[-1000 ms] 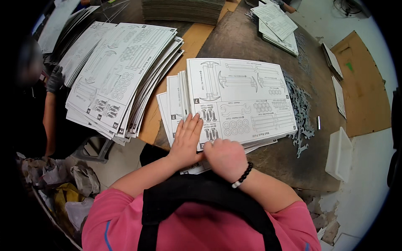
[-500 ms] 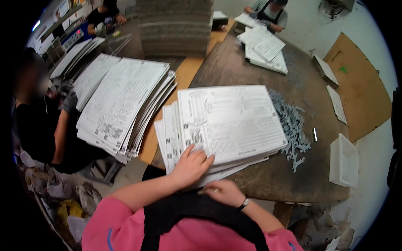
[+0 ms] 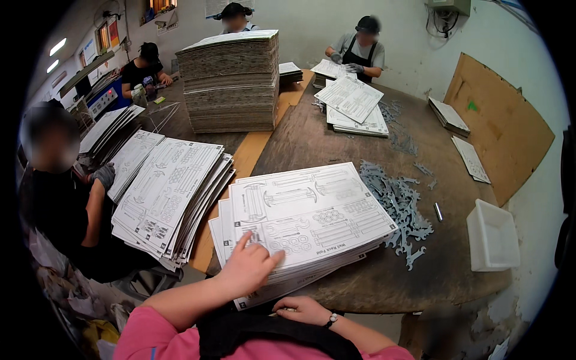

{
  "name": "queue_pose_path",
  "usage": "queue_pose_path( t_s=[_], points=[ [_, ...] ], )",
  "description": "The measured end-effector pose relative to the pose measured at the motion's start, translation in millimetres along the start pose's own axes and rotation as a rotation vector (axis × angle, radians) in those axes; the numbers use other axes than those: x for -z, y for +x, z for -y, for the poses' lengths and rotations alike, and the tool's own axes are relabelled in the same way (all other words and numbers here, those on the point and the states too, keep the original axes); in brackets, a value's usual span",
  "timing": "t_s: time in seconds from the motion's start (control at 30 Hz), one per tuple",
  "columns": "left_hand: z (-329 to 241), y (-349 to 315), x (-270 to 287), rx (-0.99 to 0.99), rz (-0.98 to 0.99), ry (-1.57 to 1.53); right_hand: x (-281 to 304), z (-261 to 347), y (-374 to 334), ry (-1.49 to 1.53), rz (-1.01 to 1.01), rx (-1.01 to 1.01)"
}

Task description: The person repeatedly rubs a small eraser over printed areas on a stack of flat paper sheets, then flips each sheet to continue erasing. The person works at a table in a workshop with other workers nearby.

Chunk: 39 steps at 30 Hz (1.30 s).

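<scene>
A stack of white printed cardboard sheets (image 3: pixel 312 198), with line drawings of tools and nuts, lies in front of me at the near table edge. My left hand (image 3: pixel 251 268) rests on its near left corner, index finger stretched out and the other fingers apart. Close to my body at the table edge is my right hand (image 3: pixel 305 312), its fingers curled; a small pale thing shows at them, too small to name. Right beside the stack lies a loose heap of grey wrench-shaped pieces (image 3: pixel 399 204).
Another sheet stack (image 3: pixel 171 186) stands to the left by a gloved co-worker. Behind it rises a tall cardboard pile (image 3: pixel 231 84). At right are a white plastic bin (image 3: pixel 492 237), a small metal cylinder (image 3: pixel 438 211) and a leaning brown board (image 3: pixel 501 120). More co-workers sit at the far side.
The view has tilted up, so more of the far room shows and the table things sit lower. My left index finger points out more over the sheets. My right hand stays at the table edge.
</scene>
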<state>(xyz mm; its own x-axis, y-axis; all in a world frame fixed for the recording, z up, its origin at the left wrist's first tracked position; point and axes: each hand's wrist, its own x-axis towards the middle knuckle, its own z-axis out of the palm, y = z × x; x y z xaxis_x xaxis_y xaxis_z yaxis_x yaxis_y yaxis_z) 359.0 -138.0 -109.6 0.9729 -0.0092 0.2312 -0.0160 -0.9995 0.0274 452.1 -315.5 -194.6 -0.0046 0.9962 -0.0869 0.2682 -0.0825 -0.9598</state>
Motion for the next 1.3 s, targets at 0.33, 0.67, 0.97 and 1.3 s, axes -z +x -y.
queue_pose_path(
  t_s=[0.33, 0.67, 0.97, 1.3],
  points=[
    [73.9, -35.0, 39.1, 0.356, -0.678, 0.2, 5.2, -3.7, 1.2, 0.018, 0.026, -0.006],
    [93.1, -115.0, 59.3, 0.808, -0.857, 0.0, 5.8, 1.2, 21.7, 0.019, 0.089, -0.088],
    [129.2, -126.7, 28.0, 0.868, -0.431, 0.492, 2.0, 4.7, 29.2, 0.028, 0.087, -0.148],
    [119.0, -97.2, -8.7, 0.643, -0.313, -0.101, 25.1, 22.5, 41.2, -0.138, -0.085, -0.013]
  ],
)
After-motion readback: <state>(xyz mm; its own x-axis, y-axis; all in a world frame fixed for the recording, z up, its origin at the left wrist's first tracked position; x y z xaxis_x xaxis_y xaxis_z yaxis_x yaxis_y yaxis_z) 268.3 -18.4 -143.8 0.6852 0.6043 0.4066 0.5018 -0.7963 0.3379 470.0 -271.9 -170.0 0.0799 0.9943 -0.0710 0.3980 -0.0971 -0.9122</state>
